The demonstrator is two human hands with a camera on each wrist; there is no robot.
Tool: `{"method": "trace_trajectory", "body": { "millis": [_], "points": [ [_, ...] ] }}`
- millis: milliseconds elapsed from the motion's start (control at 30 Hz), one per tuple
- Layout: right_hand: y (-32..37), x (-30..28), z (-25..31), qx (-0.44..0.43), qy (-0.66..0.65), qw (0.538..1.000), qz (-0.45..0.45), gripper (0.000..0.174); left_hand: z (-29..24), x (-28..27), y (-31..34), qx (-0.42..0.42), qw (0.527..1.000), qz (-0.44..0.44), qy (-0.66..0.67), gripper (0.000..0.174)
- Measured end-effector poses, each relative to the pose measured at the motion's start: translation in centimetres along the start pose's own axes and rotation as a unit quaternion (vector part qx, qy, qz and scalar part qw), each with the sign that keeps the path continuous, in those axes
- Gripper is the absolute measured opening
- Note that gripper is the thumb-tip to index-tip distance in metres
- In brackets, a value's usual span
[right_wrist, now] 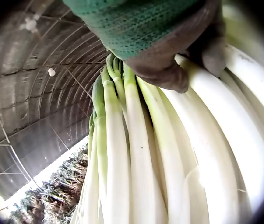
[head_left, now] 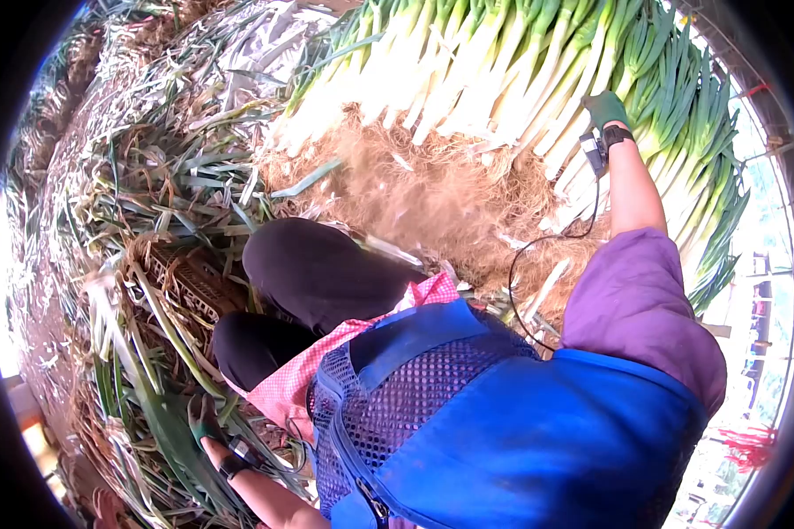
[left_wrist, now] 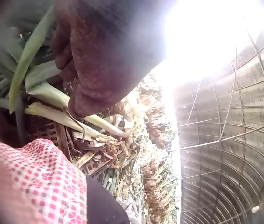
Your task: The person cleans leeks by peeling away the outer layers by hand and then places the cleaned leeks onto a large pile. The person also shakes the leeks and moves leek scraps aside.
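Observation:
My gloved right hand [head_left: 605,109] reaches to the far right onto a wide row of leeks [head_left: 503,70]. The right wrist view shows its thumb and a finger pinching one white leek stalk [right_wrist: 204,102], with other stalks packed beside it. Low on the left, my gloved left hand [head_left: 206,420] is beside long green leek leaves [head_left: 154,406]. Pale stalks [left_wrist: 59,115] pass just behind its bent fingers in the left wrist view; I cannot tell whether they are held. A blurred pale leek end [head_left: 104,295] shows above those leaves.
Brown leek roots [head_left: 415,194] spread between the row and my knees [head_left: 318,273]. Loose leaf trimmings [head_left: 176,167] cover the ground on the left, partly over a brown plastic crate [head_left: 181,278]. A cable [head_left: 513,278] runs from the right wrist. A ribbed tunnel roof [left_wrist: 230,140] arches over.

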State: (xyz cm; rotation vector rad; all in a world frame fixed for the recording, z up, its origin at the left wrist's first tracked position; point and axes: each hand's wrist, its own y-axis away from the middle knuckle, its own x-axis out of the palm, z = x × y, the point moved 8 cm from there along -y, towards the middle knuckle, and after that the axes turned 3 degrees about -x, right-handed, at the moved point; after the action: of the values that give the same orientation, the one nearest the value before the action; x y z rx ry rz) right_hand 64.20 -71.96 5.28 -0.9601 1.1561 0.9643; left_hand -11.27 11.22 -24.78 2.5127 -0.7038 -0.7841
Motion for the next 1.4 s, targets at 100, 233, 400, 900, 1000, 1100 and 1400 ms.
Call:
{"method": "trace_trajectory", "body": {
  "millis": [100,233,400,900,1000,1100,1400],
  "points": [
    [-0.5,-0.5,-0.5,0.071,-0.082,0.994,0.005,0.048,-0.9,0.7,1.5,-0.002,1.0,-0.015,-0.025,0.032],
    [-3.3,-2.5,0.3,0.032,-0.073,0.992,-0.1,0.052,-0.7,0.3,1.4,0.068,0.997,-0.013,-0.024,0.032],
    [-5.9,0.7,-0.5,0.037,0.021,0.996,-0.084,0.041,2.2,-0.7,-1.0,0.062,0.997,-0.014,0.046,0.036],
    [2.6,0.5,8.0,-0.186,-0.009,0.971,-0.148,0.072,-9.8,-2.2,2.9,0.098,0.902,-0.297,-0.298,0.068],
    [3.8,5.9,11.7,-0.269,-0.113,0.954,-0.073,0.061,-3.7,0.1,-1.7,-0.017,0.933,-0.188,-0.307,0.077],
    [7.7,12.2,16.0,-0.295,-0.306,0.902,0.077,0.045,-5.7,1.7,-0.1,-0.058,0.891,-0.238,-0.382,0.081],
    [30.5,15.2,31.3,-0.407,-0.41,0.77,0.271,0.026,-11.0,-2.5,-8.5,0.018,0.884,-0.282,-0.373,0.066]
  ]
}}
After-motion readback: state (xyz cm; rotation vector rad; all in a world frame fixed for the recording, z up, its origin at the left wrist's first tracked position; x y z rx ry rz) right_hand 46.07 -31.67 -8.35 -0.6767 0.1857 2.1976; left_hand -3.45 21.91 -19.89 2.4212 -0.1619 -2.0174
